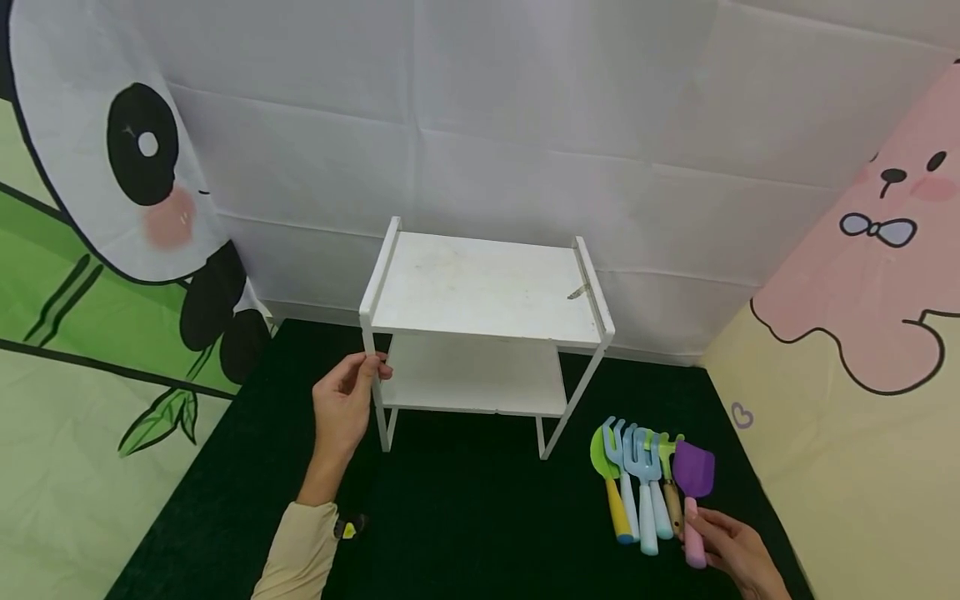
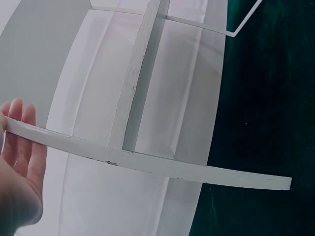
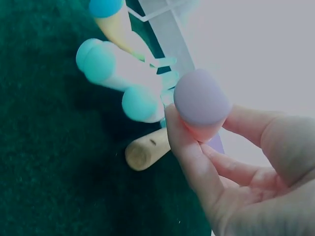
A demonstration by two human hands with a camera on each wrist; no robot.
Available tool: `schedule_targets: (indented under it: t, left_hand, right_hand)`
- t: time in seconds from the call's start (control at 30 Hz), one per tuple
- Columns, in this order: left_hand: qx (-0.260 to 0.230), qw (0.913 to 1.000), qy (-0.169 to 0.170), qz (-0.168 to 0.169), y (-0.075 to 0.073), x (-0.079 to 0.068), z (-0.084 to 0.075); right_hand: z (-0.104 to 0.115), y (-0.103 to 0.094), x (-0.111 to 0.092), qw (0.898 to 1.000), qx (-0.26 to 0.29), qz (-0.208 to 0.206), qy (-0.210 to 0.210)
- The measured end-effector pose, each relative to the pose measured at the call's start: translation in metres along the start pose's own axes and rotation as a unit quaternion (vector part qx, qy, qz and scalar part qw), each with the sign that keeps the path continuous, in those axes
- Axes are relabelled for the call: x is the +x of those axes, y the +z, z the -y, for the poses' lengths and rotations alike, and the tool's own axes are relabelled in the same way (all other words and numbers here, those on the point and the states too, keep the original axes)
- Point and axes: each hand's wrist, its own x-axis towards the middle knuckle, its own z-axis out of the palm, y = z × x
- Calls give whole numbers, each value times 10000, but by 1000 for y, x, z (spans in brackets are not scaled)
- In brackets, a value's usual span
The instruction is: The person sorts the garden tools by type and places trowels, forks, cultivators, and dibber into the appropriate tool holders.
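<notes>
A white two-tier shelf [image 1: 480, 287] stands at the back, against the white cloth. My left hand [image 1: 347, 400] pinches its front left leg just below the top board; the left wrist view shows the fingers [image 2: 37, 162] around that white bar [image 2: 147, 161]. At the right, my right hand [image 1: 731, 546] holds a toy shovel by its pink handle [image 1: 694, 537], its purple blade [image 1: 693, 468] pointing away from me. Beside it lie a green spade with a yellow handle [image 1: 618, 508], several light-blue garden forks [image 1: 643, 467] and a green-headed tool with a wooden handle [image 3: 147, 150].
Dark green cloth [image 1: 480, 517] covers the floor. Printed cloth walls rise on both sides, a panda [image 1: 142, 192] at left and a pink bear [image 1: 885, 275] at right. The shelf's lower board [image 1: 472, 375] sits under the top one.
</notes>
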Motion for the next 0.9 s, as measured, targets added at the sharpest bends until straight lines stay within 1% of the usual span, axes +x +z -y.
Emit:
schedule_targets:
  t: [0.07, 0.27, 0.37, 0.47, 0.63, 0.8, 0.9]
  left_hand:
    - [10, 10000, 17, 8, 0, 0, 3]
    - [-26, 10000, -25, -5, -1, 2, 26]
    - [-9, 10000, -16, 4, -3, 1, 31]
    - [12, 10000, 17, 31, -4, 1, 32]
    - [77, 10000, 26, 25, -3, 0, 26]
    - [51, 10000, 30, -23, 0, -1, 8]
    - [60, 10000, 18, -44, 0, -1, 0]
  right_hand:
    - [2, 2, -1, 10000, -25, 2, -36]
    - [10, 9, -6, 9999, -19, -49, -159]
    - [15, 12, -10, 9997, 3, -37, -232]
    - [21, 16, -14, 9996, -44, -14, -267]
    - [29, 20, -19, 9993, -154, 7, -333]
    - [38, 26, -30, 9987, -167, -13, -484]
    - [45, 30, -36, 9981, -215, -19, -582]
